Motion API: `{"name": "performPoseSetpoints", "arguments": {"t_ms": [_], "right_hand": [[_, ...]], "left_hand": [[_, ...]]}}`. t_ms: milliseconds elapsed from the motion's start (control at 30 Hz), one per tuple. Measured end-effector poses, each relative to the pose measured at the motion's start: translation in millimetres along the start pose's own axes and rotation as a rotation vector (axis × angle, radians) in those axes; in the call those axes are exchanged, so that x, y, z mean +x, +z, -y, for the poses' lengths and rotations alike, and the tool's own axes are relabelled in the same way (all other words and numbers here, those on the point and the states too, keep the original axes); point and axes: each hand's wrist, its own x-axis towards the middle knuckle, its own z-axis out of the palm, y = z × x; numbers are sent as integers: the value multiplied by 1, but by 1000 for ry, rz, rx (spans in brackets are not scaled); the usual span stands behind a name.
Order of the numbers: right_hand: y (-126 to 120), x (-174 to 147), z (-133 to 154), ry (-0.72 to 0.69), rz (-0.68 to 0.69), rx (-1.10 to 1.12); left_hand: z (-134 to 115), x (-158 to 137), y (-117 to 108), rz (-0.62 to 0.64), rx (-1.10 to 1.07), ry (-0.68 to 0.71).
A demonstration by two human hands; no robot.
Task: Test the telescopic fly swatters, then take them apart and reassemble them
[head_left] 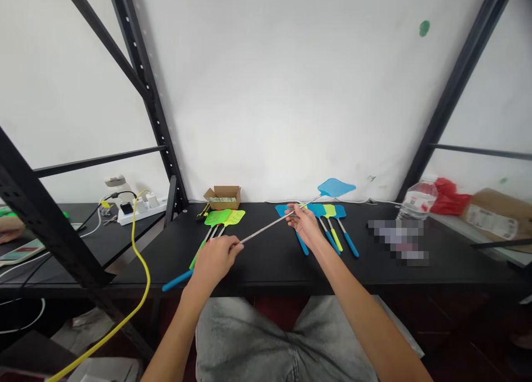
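A blue fly swatter [336, 188] with a long, extended metal rod slants across in front of me, held above the black table. Its blue handle [177, 280] sticks out past my left hand [214, 261], whose fingers are closed round the rod's lower part. Further up, my right hand [303, 224] pinches the rod a little below the blue head. Green and yellow-green swatters [224, 218] lie on the table beyond my left hand. Several more swatters, mostly blue with one yellow-green [332, 227], lie under and beside my right hand.
An open small cardboard box [224, 198] stands against the wall. A clear plastic bottle [418, 198], a red bag [449, 196] and a larger carton [496, 215] are at right. Left, a power strip [143, 210] and yellow cable [145, 276] lie near the black shelf post; another person's hand [10, 228] shows.
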Motion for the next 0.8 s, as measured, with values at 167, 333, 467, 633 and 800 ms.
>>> {"name": "performPoseSetpoints", "arguments": {"t_ms": [167,333,467,633,800], "right_hand": [[-9,3,-11,10,-133,201],[-14,1,-22,-6,-224,274],[-11,-7,-21,-52,-210,253],[-3,-21,-25,-27,-128,236],[3,-29,-33,-19,-25,188]], "left_hand": [[-14,4,8,-422,101,-23],[-50,-1,17,-536,-289,154],[-53,0,34,-248,-787,29],[-32,12,60,-142,-1497,-460],[-23,12,64,-100,-1569,-385]]}}
